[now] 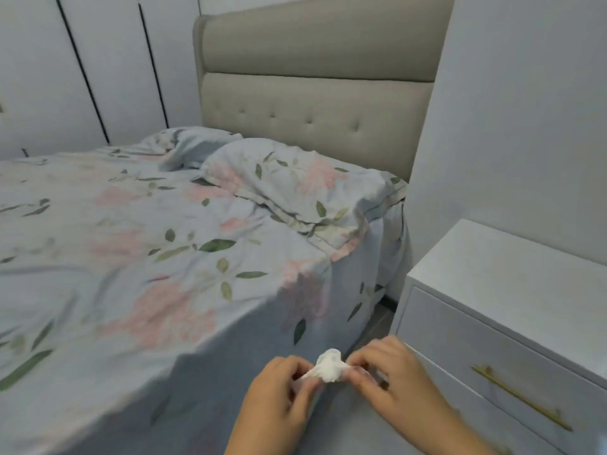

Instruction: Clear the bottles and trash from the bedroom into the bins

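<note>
A crumpled white tissue [329, 366] is held between both hands low in the view, over the gap between the bed and the nightstand. My left hand [279, 399] pinches its left end with the fingers curled around it. My right hand [391, 379] pinches its right end with thumb and fingertips. No bottles or bins are in view.
A bed with a floral grey cover [147, 257] fills the left, with a pillow [295, 185] by the beige padded headboard [315, 93]. A white nightstand [512, 290] with gold drawer handles [522, 397] stands at the right. White wardrobe doors [82, 67] line the far left.
</note>
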Demonstrator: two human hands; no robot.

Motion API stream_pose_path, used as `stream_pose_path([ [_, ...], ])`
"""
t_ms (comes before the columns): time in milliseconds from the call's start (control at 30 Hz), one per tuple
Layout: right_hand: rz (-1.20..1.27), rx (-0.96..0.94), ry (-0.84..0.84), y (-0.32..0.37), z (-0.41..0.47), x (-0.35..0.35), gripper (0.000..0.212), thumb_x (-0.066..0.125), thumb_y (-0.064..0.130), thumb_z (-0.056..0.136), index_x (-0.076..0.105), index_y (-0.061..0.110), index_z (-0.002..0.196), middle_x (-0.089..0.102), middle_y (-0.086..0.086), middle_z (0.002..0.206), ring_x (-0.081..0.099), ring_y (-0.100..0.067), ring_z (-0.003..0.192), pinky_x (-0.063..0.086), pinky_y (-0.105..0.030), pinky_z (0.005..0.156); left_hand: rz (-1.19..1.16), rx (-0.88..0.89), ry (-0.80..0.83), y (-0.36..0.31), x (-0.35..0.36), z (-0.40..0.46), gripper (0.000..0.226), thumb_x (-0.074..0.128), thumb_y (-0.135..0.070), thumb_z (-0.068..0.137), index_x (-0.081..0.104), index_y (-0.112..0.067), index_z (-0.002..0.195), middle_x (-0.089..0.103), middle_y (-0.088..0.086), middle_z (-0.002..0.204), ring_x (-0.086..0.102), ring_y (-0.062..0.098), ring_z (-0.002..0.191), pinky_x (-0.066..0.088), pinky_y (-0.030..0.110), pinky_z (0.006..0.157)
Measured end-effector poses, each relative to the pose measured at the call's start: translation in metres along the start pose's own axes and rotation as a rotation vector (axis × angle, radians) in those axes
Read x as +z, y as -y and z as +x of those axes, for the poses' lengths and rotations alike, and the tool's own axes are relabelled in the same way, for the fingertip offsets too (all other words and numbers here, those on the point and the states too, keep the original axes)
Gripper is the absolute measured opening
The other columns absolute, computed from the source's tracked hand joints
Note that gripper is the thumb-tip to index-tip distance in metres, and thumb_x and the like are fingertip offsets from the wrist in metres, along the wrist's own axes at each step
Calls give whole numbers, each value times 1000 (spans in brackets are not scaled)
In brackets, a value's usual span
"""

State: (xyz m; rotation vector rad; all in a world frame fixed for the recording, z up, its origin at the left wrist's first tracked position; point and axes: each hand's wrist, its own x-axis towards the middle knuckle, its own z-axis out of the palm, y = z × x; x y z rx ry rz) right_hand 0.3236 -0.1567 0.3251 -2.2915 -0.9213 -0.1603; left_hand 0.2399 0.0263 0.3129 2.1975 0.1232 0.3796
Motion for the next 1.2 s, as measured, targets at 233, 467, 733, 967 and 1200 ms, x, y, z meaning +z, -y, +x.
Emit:
stream_pose_path([
  [233, 298, -152, 297, 231, -44, 152, 29, 40, 64, 78, 58, 42, 82, 61, 25, 83, 49, 7, 90, 33, -6, 76, -87, -379, -336, 68, -175, -231, 10, 68, -27, 85, 69, -27, 76, 64, -10, 72, 52, 3, 60, 39, 14, 57],
  [467, 417, -308, 663, 457, -174, 294, 11, 63, 36, 87, 63, 37, 76, 60, 36, 91, 54, 0, 83, 37, -10, 69, -126, -767, -863, 131, -288, -500, 16, 68, -18, 85, 68, -27, 72, 66, 1, 65, 57, 4, 58, 44, 16, 59],
  [733, 247, -338, 826, 576, -278, 415, 23, 54, 35, 92, 68, 16, 90, 69, 5, 88, 62, -10, 84, 51, -33, 77, -168, -1061, -1210, 153, -318, -711, 17, 69, -15, 85, 67, -28, 73, 71, -6, 78, 63, 5, 66, 44, 12, 64],
  [967, -21, -387, 844, 569, -295, 438, 45, 49, 42, 93, 50, 21, 133, 58, 4, 130, 46, -16, 126, 45, -32, 97, -228, -1102, -1164, 151, -301, -745, 31, 70, -14, 83, 67, -43, 70, 68, -14, 64, 59, -1, 61, 44, 5, 60],
  [1200, 217, -75, 480, 482, -268, 287, 17, 58, 30, 91, 67, 33, 77, 70, 20, 77, 62, -2, 82, 44, -15, 69, -234, -1089, -889, 146, -297, -704, 27, 71, -16, 83, 69, -31, 61, 69, -15, 62, 63, 8, 67, 46, 10, 64],
])
